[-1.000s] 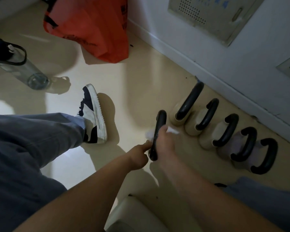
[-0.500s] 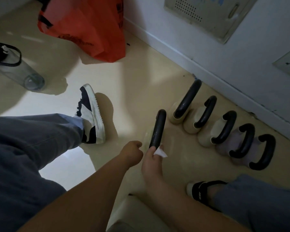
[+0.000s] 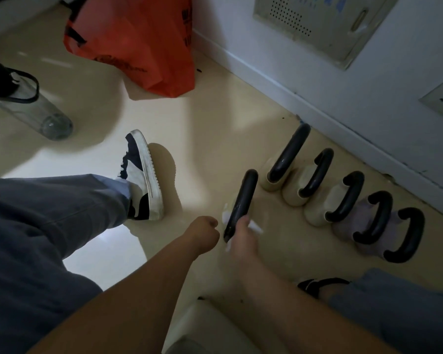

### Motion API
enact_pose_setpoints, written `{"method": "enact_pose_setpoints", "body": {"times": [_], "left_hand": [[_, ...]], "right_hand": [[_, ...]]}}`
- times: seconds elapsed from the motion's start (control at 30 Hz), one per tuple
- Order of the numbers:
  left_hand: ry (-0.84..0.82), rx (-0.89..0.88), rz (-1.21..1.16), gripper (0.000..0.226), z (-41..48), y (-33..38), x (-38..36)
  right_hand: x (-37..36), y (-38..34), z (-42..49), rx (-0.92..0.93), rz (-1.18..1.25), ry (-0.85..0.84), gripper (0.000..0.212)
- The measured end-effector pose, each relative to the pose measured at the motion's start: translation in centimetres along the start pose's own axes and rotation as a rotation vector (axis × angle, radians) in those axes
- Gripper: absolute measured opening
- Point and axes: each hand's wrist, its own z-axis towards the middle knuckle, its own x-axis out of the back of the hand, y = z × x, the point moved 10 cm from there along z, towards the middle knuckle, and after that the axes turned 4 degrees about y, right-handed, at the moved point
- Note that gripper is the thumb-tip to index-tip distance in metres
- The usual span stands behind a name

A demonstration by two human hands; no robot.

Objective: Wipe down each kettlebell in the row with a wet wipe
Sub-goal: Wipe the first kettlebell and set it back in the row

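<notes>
Item: kettlebell (image 3: 241, 203), black handle, pale body, standing on the cream floor (image 3: 210, 129) forward of a row of five more kettlebells (image 3: 343, 195) lined up along the white baseboard (image 3: 304, 98). Right hand (image 3: 243, 241) curls round the near end of the handle with a white wet wipe (image 3: 256, 227) pressed against it; wipe mostly covered by the fingers. Left hand (image 3: 205, 233) closed in a loose fist just beside the handle, holding nothing visible. Open floor lies between kettlebell and sneaker (image 3: 143, 175); narrow gap to the row. Orange bag (image 3: 138, 39) and clear bottle (image 3: 28, 103) farther off, the bottle's cap cut by the frame edge. Kettlebell body largely hidden beneath handle and hand; lighting dim.
</notes>
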Motion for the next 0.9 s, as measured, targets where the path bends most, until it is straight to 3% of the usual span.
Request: {"method": "enact_pose_setpoints", "body": {"times": [0.1,0.2,0.27,0.37,0.43,0.5,0.57,0.63,0.7,0.8,0.9], "left_hand": [[0.002,0.010,0.002,0.044,-0.6,0.0,0.3],[0.030,-0.018,-0.003,0.040,-1.0,0.5,0.8],[0.091,-0.046,-0.064,0.035,-0.8,1.2,1.7],[0.263,-0.096,-0.330,0.024,-1.8,3.3,4.3],[0.296,-0.133,-0.568,0.036,-3.0,5.3,5.7],[0.116,-0.141,-0.716,0.055,-3.8,7.6,5.4],[-0.230,-0.134,-0.811,0.076,-5.1,9.7,3.6],[-0.408,-0.219,-0.787,0.066,-6.8,11.1,2.6],[-0.309,-0.239,-0.694,0.048,-6.3,10.2,3.1],[-0.056,-0.108,-0.739,0.043,-4.2,6.5,5.5],[0.377,-0.025,-0.665,0.030,-3.7,3.3,10.2]], "right_hand": [[1.3,-2.8,1.1,0.000,0.147,-0.036,0.051],[1.3,-3.2,-0.6,0.018,0.004,-0.020,0.048],[1.9,-4.2,-1.5,0.127,-0.130,0.050,0.052],[4.3,-7.7,-2.4,0.299,-0.196,0.173,0.048],[5.5,-10.4,-2.9,0.366,-0.209,0.196,0.037],[4.1,-11.7,-2.9,0.355,-0.152,0.043,0.032],[1.9,-11.6,-3.0,0.317,-0.215,-0.118,0.044],[0.8,-12.0,-3.3,0.346,-0.265,-0.170,0.042],[0.2,-12.5,-3.7,0.391,-0.349,-0.181,0.039],[1.0,-12.5,-3.4,0.444,-0.465,-0.111,0.047],[2.4,-12.8,-2.1,0.557,-0.480,-0.023,0.043]]}}
